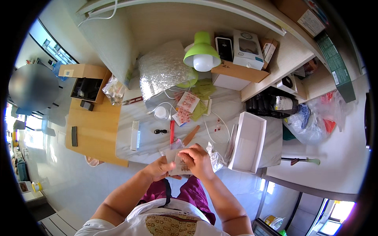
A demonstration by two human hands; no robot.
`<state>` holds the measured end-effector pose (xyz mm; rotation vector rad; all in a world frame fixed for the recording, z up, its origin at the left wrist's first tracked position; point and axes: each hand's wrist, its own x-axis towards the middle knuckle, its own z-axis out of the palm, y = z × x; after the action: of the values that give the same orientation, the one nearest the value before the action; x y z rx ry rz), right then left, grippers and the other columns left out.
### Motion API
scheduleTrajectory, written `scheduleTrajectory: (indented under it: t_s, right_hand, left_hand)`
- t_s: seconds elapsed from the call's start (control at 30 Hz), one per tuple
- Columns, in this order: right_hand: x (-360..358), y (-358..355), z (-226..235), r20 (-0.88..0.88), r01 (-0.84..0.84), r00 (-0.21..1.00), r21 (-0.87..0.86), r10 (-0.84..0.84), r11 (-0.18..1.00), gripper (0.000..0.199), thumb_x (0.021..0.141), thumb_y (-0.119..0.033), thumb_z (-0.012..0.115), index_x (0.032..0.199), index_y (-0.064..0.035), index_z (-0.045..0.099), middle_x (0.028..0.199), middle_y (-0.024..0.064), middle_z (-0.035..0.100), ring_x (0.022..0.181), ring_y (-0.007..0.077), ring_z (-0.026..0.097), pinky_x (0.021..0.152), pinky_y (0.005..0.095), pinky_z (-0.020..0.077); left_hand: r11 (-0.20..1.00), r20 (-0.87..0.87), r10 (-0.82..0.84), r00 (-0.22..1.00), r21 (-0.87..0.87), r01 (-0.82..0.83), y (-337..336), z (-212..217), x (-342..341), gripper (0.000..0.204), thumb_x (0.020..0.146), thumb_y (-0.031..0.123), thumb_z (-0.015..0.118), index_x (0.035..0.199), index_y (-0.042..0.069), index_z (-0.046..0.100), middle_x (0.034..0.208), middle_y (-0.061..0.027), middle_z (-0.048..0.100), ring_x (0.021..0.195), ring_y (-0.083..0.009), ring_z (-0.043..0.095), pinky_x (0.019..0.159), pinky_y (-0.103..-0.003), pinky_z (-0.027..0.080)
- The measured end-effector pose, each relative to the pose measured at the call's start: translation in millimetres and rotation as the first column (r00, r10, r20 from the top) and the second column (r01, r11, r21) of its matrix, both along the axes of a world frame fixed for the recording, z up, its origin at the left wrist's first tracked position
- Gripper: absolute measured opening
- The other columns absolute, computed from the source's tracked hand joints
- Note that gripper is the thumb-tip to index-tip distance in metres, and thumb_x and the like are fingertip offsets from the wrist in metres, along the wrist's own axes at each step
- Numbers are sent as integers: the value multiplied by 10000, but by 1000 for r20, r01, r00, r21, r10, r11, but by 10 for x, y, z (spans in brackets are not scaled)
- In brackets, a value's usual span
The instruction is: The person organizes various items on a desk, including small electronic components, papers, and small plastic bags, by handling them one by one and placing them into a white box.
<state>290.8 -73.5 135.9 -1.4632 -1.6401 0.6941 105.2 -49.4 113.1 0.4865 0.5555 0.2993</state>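
Over the table's front edge, a small pale card (181, 167) with small brown shapes on it is between my hands. My left hand (158, 168) is closed on its left side. My right hand (197, 160) pinches at its upper right; the fingertips are partly hidden. Clear plastic (175, 144) shows just beyond the card. Near my hands lie a red strip (172, 131), a brown flat blade-like piece (191, 135) and crumpled white wrapping (214, 156). Farther back, patterned pink-and-white cards (188, 102) rest by green sheets (204, 89).
A white open box (247, 143) stands at the right of the marble-patterned table (153, 151). A slim white box (135, 135), a coiled black cable (160, 131) and a white round jar (160, 112) lie left. Behind are a green lamp (202, 53) and bubble wrap (161, 69).
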Motion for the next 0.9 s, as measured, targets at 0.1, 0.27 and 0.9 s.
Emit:
scheduleTrajectory:
  t_s: [0.1, 0.27, 0.9]
  right_hand:
    - [0, 37, -18, 83, 64, 994, 132, -76, 989, 199, 720, -145, 746, 896, -96, 668, 898, 72, 600, 830, 245, 578, 665, 341, 468]
    - [-33, 116, -217, -179, 321, 927, -68, -328, 945, 282, 792, -179, 714, 1031, -62, 624, 870, 79, 622, 786, 178, 603, 673, 284, 482]
    - [-156, 1714, -1130, 469, 690, 680, -149, -563, 709, 585, 728, -320, 736, 1162, -40, 463, 926, 174, 601, 857, 319, 619, 750, 448, 494]
  left_hand:
    - [985, -182, -63, 981, 146, 90, 11, 0, 194, 434, 810, 170, 689, 1191, 90, 497, 1087, -63, 590, 947, -172, 602, 732, -339, 540]
    - [999, -265, 27, 964, 50, -14, 41, -21, 484, 307, 774, 85, 706, 1054, 65, 583, 945, -38, 626, 822, -153, 626, 687, -297, 525]
    - [863, -277, 465, 841, -72, -501, 328, -348, 103, 305, 828, 55, 626, 1122, 5, 559, 1057, -90, 621, 971, -215, 610, 870, -368, 467]
